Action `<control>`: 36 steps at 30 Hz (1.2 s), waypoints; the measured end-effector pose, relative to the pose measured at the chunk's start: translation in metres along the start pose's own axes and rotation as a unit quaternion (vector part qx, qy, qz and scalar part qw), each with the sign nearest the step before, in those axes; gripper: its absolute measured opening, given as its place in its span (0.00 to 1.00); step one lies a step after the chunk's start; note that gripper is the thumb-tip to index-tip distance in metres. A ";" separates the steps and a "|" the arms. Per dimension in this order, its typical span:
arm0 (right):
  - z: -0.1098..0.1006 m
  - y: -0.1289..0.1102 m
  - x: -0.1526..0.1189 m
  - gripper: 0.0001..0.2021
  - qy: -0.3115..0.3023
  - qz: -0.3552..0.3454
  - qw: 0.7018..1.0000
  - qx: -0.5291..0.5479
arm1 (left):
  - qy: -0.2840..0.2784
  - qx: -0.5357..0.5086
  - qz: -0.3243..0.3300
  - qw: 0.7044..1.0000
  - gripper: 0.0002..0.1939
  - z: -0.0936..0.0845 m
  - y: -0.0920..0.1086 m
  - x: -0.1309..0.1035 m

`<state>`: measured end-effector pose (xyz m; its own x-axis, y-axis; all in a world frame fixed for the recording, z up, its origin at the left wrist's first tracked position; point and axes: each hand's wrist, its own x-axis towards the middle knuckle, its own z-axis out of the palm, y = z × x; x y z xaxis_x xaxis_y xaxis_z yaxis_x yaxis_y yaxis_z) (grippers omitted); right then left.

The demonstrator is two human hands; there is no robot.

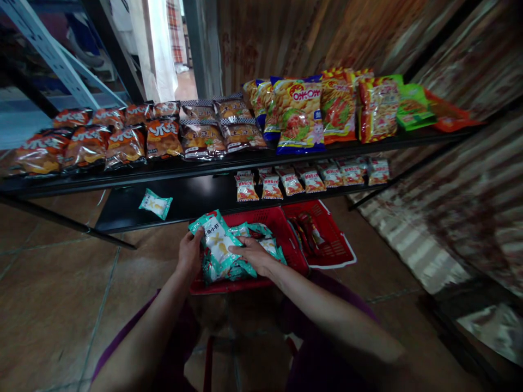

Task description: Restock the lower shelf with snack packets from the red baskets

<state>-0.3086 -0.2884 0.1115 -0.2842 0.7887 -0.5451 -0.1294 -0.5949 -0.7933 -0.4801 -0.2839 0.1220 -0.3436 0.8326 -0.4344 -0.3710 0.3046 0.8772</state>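
Observation:
A teal and white snack bag (216, 238) is held between my two hands, above a red basket (292, 245) with several more bags of the same kind in it. My left hand (191, 250) grips the bag's left edge, the thumb on its front. On the right side of the bag, my right hand (253, 253) has its fingers closed over the edge and front. A single teal bag (156, 204) lies at the left of the lower black shelf (192, 198).
A second red basket (345, 247) with a few packets stands right of the first. The upper shelf (163, 169) holds orange chip bags (86, 147), brown chip bags (202, 136) and large blue-yellow bags (299, 117). Small red-white packets (270, 185) line the lower shelf. Corrugated sheeting (461, 179) stands at right.

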 end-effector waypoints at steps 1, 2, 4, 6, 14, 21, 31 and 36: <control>0.000 0.000 0.000 0.19 0.002 0.001 1.000 0.006 | 0.003 -0.002 -0.006 1.000 0.13 0.000 0.000 0.001; 0.000 -0.001 -0.001 0.20 0.000 0.001 1.000 0.014 | 0.003 -0.008 -0.017 1.000 0.13 0.001 0.000 0.002; 0.000 0.000 -0.001 0.21 -0.009 0.000 1.000 0.027 | 0.003 -0.023 -0.033 0.999 0.13 0.003 0.000 0.005; -0.001 0.002 -0.001 0.21 -0.013 -0.005 0.999 0.032 | 0.000 -0.041 -0.037 0.998 0.12 0.005 -0.001 0.007; -0.009 0.007 0.006 0.21 0.041 -0.058 0.997 -0.035 | 0.035 0.026 0.030 0.999 0.16 0.009 -0.006 0.012; -0.018 0.005 0.008 0.17 0.114 -0.263 0.921 -0.265 | -0.103 -0.011 -0.032 0.994 0.22 0.015 -0.015 -0.002; -0.003 0.016 -0.016 0.28 0.007 -0.426 0.701 -0.572 | -0.142 -0.152 -0.150 0.967 0.22 0.024 0.000 -0.008; -0.001 0.011 -0.020 0.26 -0.027 -0.454 0.738 -0.498 | -0.122 -0.153 -0.194 0.961 0.19 0.018 0.011 -0.002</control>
<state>-0.3035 -0.3107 0.1130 -0.5516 0.7688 0.3234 0.4655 0.6055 -0.6455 -0.4686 -0.2738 0.1362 0.0704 0.7785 -0.6237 -0.6798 0.4950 0.5411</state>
